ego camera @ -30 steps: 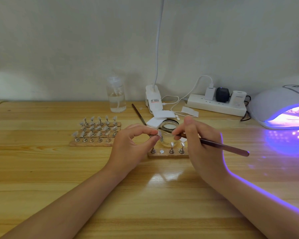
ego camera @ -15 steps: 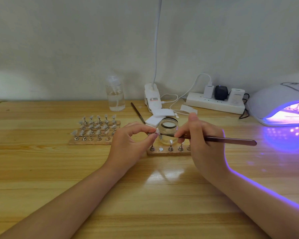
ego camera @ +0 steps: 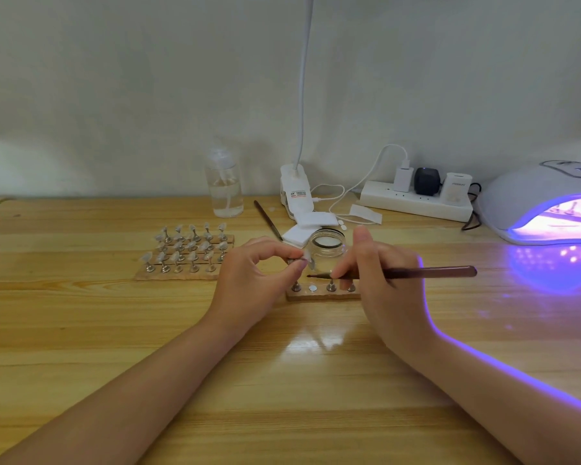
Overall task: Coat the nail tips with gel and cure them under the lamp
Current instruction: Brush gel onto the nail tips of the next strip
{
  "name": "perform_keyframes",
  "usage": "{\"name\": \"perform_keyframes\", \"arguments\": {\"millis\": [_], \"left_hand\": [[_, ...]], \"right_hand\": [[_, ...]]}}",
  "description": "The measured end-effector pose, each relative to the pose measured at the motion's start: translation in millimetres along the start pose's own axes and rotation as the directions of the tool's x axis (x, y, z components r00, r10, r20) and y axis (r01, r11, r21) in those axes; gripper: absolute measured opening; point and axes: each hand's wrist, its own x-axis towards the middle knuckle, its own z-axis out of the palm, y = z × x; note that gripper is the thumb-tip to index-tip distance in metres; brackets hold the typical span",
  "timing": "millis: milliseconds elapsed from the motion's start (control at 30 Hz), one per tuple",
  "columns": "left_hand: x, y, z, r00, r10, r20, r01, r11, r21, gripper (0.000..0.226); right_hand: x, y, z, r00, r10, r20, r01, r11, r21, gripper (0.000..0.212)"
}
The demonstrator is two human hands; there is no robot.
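Note:
My left hand (ego camera: 255,280) pinches a small metal stand with a clear nail tip (ego camera: 305,257) between thumb and forefinger, lifted above the small cork base (ego camera: 322,294). My right hand (ego camera: 383,280) grips a dark brush (ego camera: 416,272); its bristle end lies just below the nail tip, apart from it. An open glass gel jar (ego camera: 327,245) stands behind the hands. The cork base carries several metal stands and one bare round magnet. At the right edge the white curing lamp (ego camera: 534,196) glows purple.
A larger cork board (ego camera: 185,253) with several nail tips on stands sits left of my hands. Behind are a clear pump bottle (ego camera: 223,186), a second brush (ego camera: 268,220), white pads (ego camera: 311,226), a clip lamp base (ego camera: 296,191) and a power strip (ego camera: 416,199).
The brush tip has dropped from the nail tip to just below it, and its handle now lies level. My left hand keeps pinching the stand with the nail tip.

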Motion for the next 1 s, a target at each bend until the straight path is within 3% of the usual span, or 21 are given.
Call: {"name": "perform_keyframes", "arguments": {"millis": [200, 367, 633, 1000], "left_hand": [[-1.5, 1.4, -0.4, 1.000, -0.004, 0.007, 0.004, 1.000, 0.001, 0.022], [-2.1, 2.5, -1.0, 1.000, -0.011, 0.010, 0.011, 1.000, 0.002, 0.021], [-0.6, 1.9, -0.6, 1.000, -0.014, 0.021, 0.014, 1.000, 0.006, 0.019], [1.6, -0.6, 1.3, 1.000, -0.017, 0.008, 0.017, 1.000, -0.003, 0.020]], "right_hand": [[-0.1, -2.8, 0.3, 0.998, -0.003, -0.069, 0.007, 0.999, 0.049, 0.043], [-1.6, -2.0, 2.2, 1.000, -0.010, -0.020, 0.010, 1.000, 0.010, 0.040], [-0.8, -0.1, -0.8, 0.999, 0.036, -0.036, -0.033, 0.996, 0.085, 0.050], [3.9, 3.0, 0.8, 1.000, 0.015, -0.027, -0.014, 0.999, 0.041, 0.042]]}}
